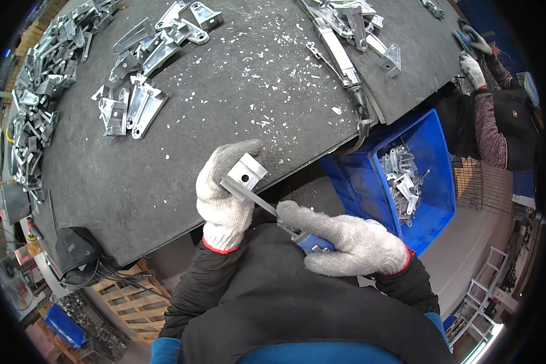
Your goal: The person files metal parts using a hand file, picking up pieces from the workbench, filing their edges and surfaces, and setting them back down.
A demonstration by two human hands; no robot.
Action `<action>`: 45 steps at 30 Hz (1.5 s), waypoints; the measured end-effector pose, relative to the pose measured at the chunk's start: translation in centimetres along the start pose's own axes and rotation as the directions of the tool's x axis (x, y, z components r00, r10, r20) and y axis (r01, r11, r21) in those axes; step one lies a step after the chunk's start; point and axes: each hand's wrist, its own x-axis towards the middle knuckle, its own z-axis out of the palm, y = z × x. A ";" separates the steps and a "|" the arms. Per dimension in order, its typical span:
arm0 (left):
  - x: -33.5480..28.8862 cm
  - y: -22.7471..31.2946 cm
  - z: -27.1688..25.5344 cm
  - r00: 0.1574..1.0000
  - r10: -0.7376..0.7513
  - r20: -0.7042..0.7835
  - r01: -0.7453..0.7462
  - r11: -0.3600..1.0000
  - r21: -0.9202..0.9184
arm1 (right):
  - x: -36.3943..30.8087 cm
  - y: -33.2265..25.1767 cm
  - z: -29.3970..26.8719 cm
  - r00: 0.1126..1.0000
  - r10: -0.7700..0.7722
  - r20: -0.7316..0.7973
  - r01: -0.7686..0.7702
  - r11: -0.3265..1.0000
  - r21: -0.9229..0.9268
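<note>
In my gloved left hand [221,188], closed around it near the table's front edge, is a silver metal bracket [246,176] with a round hole in its square face. My gloved right hand [352,242] grips a file-like hand tool [314,242] by its blue handle, the index finger stretched along it. The long, flat grey blade points up and left, its far end meeting the bracket's lower edge. Both gloves are white knit with red cuffs. The left fingers partly hide the bracket, and the right palm covers the end of the handle.
Silver brackets lie in groups on the dark table [224,109], with a larger heap [48,85] along its left side. Pale chips are scattered about. A long bar-shaped tool [340,57] rests near a blue bin [434,176] of metal parts. A co-worker's gloved hands [473,70] are at far right.
</note>
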 end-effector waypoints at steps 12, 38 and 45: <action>1.0 1.0 0.3 0.995 -0.058 0.082 0.041 0.979 0.201 | -0.5 -2.0 2.8 0.831 -0.169 -0.530 -0.409 0.460 -0.788; 1.7 1.0 0.9 0.996 -0.083 0.025 0.062 0.881 0.468 | 0.4 -3.0 2.8 0.826 -0.176 -0.535 -0.469 0.311 -0.827; 1.9 1.0 1.0 0.998 0.051 -0.023 -0.033 0.869 0.493 | 1.1 -2.7 1.1 0.829 -0.130 -0.544 -0.460 0.396 -0.795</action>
